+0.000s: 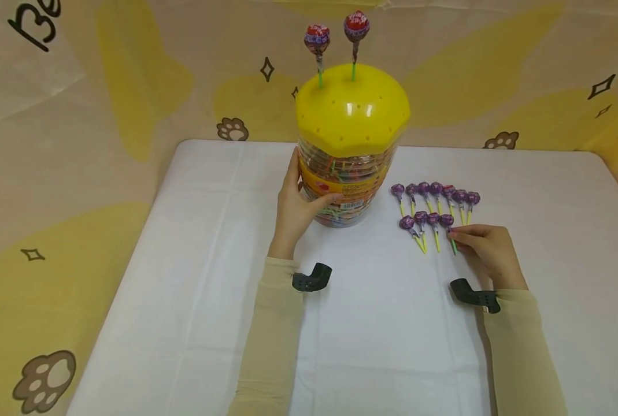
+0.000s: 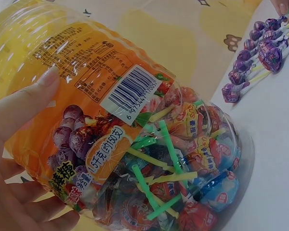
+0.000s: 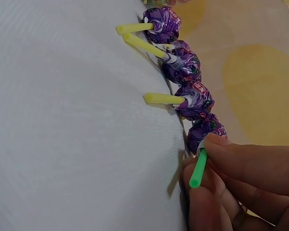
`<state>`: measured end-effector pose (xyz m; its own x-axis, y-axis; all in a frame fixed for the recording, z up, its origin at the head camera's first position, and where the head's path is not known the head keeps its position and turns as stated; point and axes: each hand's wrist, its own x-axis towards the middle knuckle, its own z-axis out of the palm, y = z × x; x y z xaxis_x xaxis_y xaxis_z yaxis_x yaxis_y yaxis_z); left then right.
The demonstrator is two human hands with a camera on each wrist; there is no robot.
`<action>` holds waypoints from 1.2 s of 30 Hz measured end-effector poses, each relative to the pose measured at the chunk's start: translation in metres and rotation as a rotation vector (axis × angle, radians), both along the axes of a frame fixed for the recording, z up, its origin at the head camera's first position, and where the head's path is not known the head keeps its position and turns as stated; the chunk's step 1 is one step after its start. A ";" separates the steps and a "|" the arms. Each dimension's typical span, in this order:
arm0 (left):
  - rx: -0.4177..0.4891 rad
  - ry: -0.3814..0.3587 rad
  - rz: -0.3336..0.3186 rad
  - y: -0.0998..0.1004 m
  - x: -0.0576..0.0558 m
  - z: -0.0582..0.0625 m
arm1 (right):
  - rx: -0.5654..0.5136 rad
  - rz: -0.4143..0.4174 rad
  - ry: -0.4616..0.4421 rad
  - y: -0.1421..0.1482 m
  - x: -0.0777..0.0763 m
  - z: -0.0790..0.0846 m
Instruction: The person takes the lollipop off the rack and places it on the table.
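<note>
My left hand (image 1: 300,205) grips the side of a clear plastic jar (image 2: 183,163) full of wrapped lollipops, its thumb lying across the orange label (image 2: 94,91). The jar has a yellow lid (image 1: 352,112) with small holes, and it leans slightly on the table. Two red-and-purple lollipops (image 1: 356,26) stand upright in the lid. To the right, my right hand (image 1: 488,248) pinches a purple lollipop with a green stick (image 3: 199,168) between thumb and fingers. That lollipop is at the right end of the front row, beside a yellow-stick lollipop (image 3: 195,100).
Behind the front row lies a back row of several purple lollipops (image 1: 436,189) with sticks pointing toward me. The white table (image 1: 381,346) meets a patterned cloth backdrop (image 1: 454,75) at its far edge. Black wrist cameras (image 1: 311,278) sit on both sleeves.
</note>
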<state>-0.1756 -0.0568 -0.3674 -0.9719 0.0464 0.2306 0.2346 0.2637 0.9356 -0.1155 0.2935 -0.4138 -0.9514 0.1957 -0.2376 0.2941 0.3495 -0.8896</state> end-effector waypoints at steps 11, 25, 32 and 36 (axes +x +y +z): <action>-0.001 0.007 0.000 0.001 -0.001 -0.001 | 0.001 -0.001 0.009 -0.002 0.001 0.001; 0.010 0.000 0.007 0.001 -0.002 -0.002 | -0.204 -0.014 0.030 0.000 0.001 0.003; 0.008 -0.009 0.005 0.001 -0.002 -0.001 | -0.274 -0.007 0.039 0.001 0.001 0.002; 0.005 -0.008 0.006 0.001 -0.002 -0.001 | -0.284 0.004 0.053 0.000 0.001 0.002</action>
